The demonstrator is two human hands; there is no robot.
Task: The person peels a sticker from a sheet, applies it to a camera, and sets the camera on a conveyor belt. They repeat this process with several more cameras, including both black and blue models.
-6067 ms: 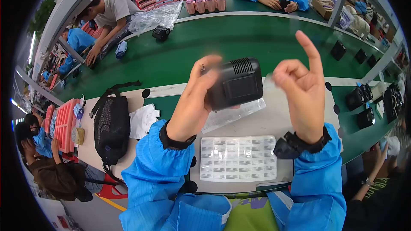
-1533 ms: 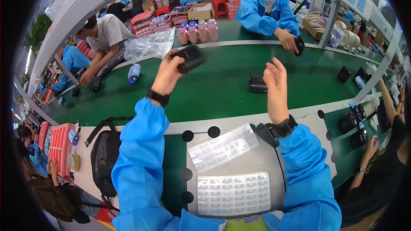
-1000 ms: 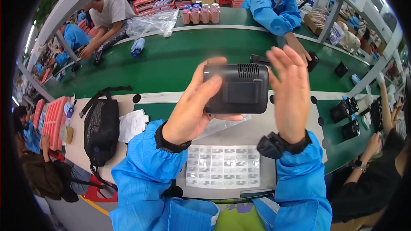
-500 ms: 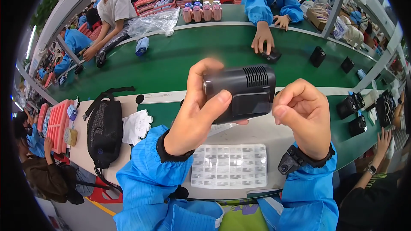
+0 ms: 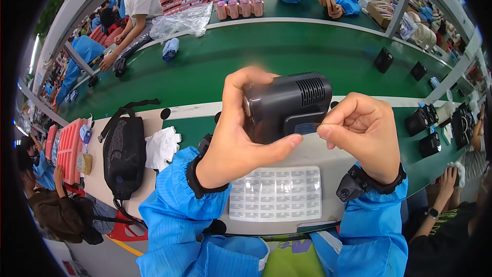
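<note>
My left hand (image 5: 233, 143) is closed around a black rounded device (image 5: 274, 100) with vent slots at one end and a raised rectangular panel on its side. The thumb lies along its lower side, and the fingers pass behind it. Thumb and forefinger of my right hand (image 5: 366, 136) pinch a small clear film strip (image 5: 306, 128), which reaches across to the panel's edge. Whether the strip is stuck to the panel, I cannot tell. Below both hands a sheet of white labels (image 5: 274, 197) lies on the worktop (image 5: 330, 174).
A black mesh bag (image 5: 124, 156) and white gloves (image 5: 162, 147) lie to the left, beside pink trays (image 5: 72, 149). Beyond runs a green conveyor belt (image 5: 215, 66) carrying a blue-wrapped item (image 5: 170, 49) and black devices (image 5: 384, 60). More black devices (image 5: 417, 121) stand at right. Co-workers sit around.
My left hand has tilted the black device, and its thumb has slid toward the panel's lower edge. Across the belt, a co-worker has drawn a black device back from it.
</note>
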